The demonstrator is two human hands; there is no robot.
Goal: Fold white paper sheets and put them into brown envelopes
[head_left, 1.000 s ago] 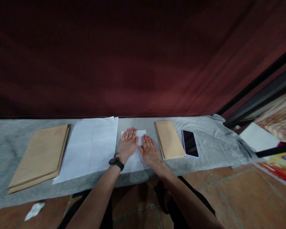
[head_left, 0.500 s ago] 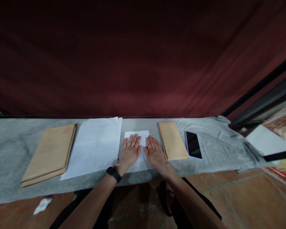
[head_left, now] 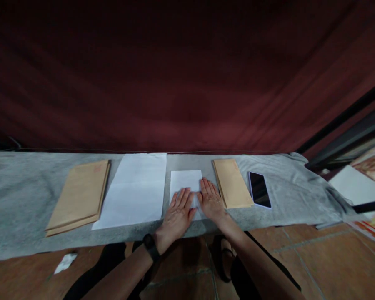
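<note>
A small white sheet of paper (head_left: 185, 178), which looks folded, lies on the grey cloth under both my hands. My left hand (head_left: 178, 210) rests flat on its lower part, fingers stretched out. On its right edge lies my right hand (head_left: 211, 198), also flat with the fingers extended. Just left of them is a stack of larger white sheets (head_left: 136, 189). Close to the right hand sits a pile of narrow brown envelopes (head_left: 233, 183). Neither hand grips anything.
A pile of larger brown envelopes (head_left: 79, 193) lies on the left of the grey cloth (head_left: 15, 200). At the right is a phone (head_left: 259, 189), screen up. A dark red curtain (head_left: 187, 83) hangs behind. White scrap (head_left: 65, 262) lies on the tiled floor.
My left hand has slid down the small sheet toward the near edge. The right hand stays on the sheet's right side. The whole view has shifted slightly.
</note>
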